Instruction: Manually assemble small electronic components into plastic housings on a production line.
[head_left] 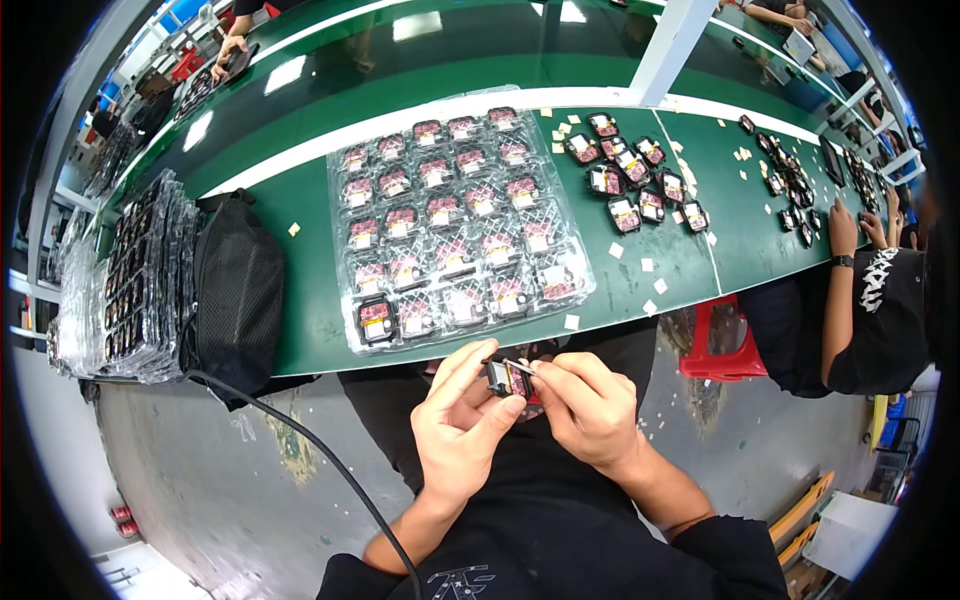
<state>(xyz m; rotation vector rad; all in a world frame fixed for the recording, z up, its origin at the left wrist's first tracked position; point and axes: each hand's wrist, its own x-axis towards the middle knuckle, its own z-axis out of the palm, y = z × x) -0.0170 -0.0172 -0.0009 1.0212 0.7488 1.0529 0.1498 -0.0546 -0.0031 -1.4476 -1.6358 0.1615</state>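
Just off the table's near edge, my left hand (455, 430) grips a small black-framed electronic module (509, 378) between thumb and fingers. My right hand (592, 408) is closed in a pinch against the module's right side. Something thin and pale shows at its fingertips, too small to name. Beyond my hands lies a clear plastic tray (340, 215), its rows of pockets filled with similar modules showing pink and white faces. One module (376, 321) at the tray's near left corner looks darker and sits more plainly in view.
Loose modules (631, 166) lie heaped right of the tray, among small pale paper squares (647, 265). A black mesh bag (238, 285) and stacked filled trays (140, 270) stand at left. A black cable (320, 452) passes my left forearm. Another person (870, 310) sits at right near a red stool (715, 340).
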